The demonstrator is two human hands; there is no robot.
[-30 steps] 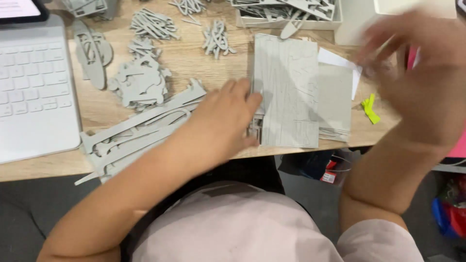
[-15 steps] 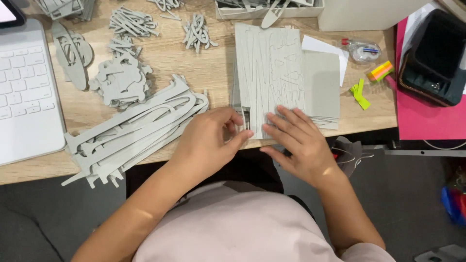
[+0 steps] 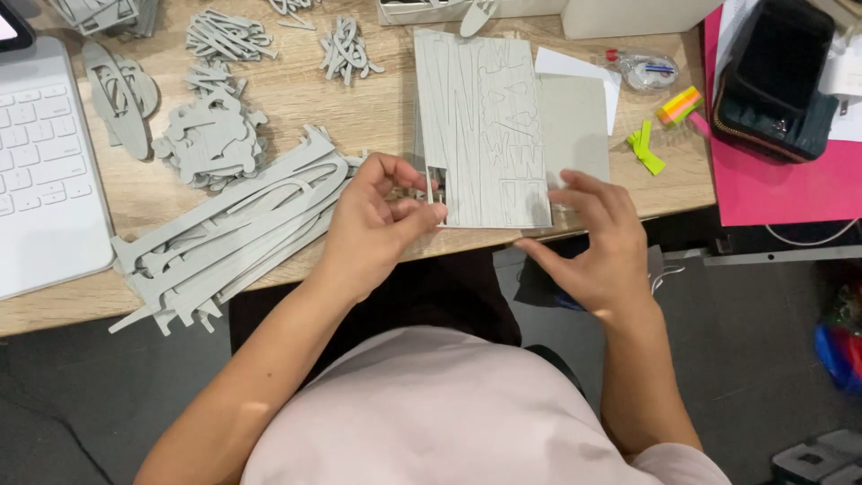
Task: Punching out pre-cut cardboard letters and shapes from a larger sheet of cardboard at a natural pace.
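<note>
- Your left hand [image 3: 377, 220] is curled, thumb and fingertips pinched together at its right side, palm facing down.
- Your left forearm runs up from the lower left.
- Your right hand [image 3: 597, 242] is loosely spread, fingers pointing up-left, thumb stretched out leftward.
- Your right forearm rises almost straight from below.

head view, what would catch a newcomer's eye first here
The grey die-cut card sheet at the desk's near edge, with the left hand picking at its lower left corner and the right hand at its lower right. Left of it lies a heap of long grey cut-out strips.
</note>
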